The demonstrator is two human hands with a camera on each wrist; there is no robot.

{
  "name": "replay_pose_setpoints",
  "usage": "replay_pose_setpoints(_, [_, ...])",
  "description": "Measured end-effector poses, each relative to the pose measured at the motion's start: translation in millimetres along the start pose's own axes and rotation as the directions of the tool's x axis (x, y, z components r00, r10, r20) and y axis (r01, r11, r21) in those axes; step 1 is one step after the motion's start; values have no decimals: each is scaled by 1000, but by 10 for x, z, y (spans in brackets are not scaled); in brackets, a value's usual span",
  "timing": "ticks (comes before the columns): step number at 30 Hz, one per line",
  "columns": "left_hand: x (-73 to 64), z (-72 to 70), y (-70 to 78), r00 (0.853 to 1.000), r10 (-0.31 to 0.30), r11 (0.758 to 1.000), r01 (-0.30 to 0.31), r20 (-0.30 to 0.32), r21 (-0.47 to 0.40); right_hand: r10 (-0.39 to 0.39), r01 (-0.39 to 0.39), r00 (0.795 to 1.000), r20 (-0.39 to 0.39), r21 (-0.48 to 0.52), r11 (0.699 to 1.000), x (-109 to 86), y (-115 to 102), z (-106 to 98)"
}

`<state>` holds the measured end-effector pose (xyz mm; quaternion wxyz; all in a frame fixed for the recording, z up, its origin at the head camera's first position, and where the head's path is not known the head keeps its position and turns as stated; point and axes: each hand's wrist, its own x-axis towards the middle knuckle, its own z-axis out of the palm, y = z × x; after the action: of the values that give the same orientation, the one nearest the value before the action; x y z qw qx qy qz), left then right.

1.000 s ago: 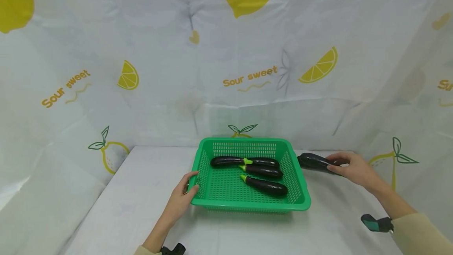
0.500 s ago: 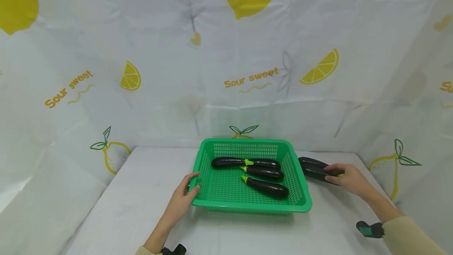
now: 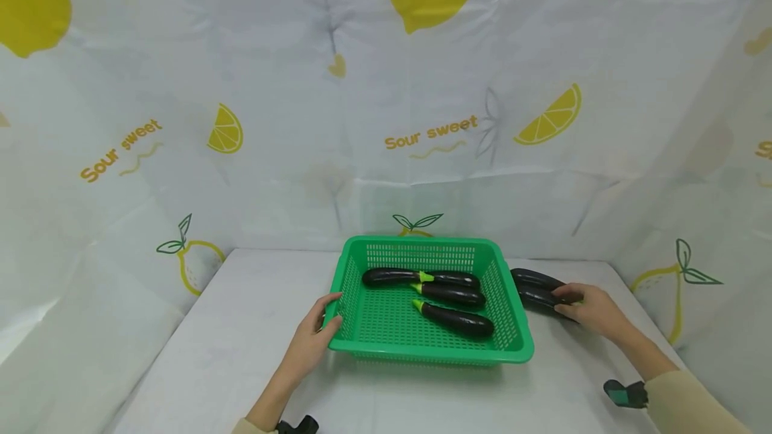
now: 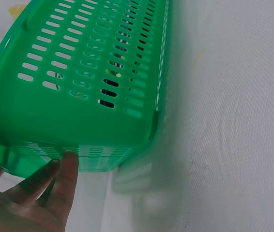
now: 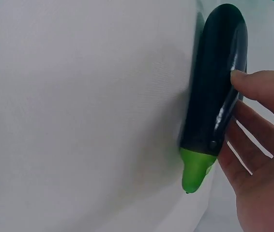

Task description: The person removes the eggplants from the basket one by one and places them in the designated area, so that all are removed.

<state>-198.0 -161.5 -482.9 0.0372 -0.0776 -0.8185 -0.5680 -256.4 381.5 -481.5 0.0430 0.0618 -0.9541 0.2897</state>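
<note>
A green plastic basket (image 3: 434,355) stands on the table, with several dark eggplants lying in it, one of them the nearest eggplant (image 3: 456,320). My left hand (image 3: 309,341) grips the basket's left rim; in the left wrist view its fingertips (image 4: 69,159) touch the wall below the rim. To the right of the basket, my right hand (image 3: 594,311) holds an eggplant (image 5: 214,82) between thumb and fingers, its green stem end toward me. Behind it lies another eggplant (image 3: 533,278). Whether the held eggplant bears fully on the table is hard to tell.
The white table (image 3: 241,327) meets a white curtain (image 3: 289,173) printed with lemons at the back and sides. A dark wrist camera mount (image 3: 625,394) sticks out by my right sleeve, and another mount (image 3: 298,424) by the left wrist.
The right hand has lowered the eggplant and drawn it slightly nearer, so the eggplant behind it now shows more. The left hand has stayed on the basket rim.
</note>
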Motion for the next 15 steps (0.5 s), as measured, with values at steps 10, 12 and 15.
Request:
replay_pose_setpoints(10, [3,-2,12,1000,-8,1000,8,2,9,-60,60,998,-20,-30,998,-6,-168,-79])
replay_pose_setpoints(12, [3,-3,14,1000,-3,1000,3,2,8,-74,74,997,-27,-24,997,-5,-214,-103])
replay_pose_setpoints(15, [3,-4,13,1000,1,1000,-1,2,4,-91,90,995,-35,-16,996,-4,-291,-157])
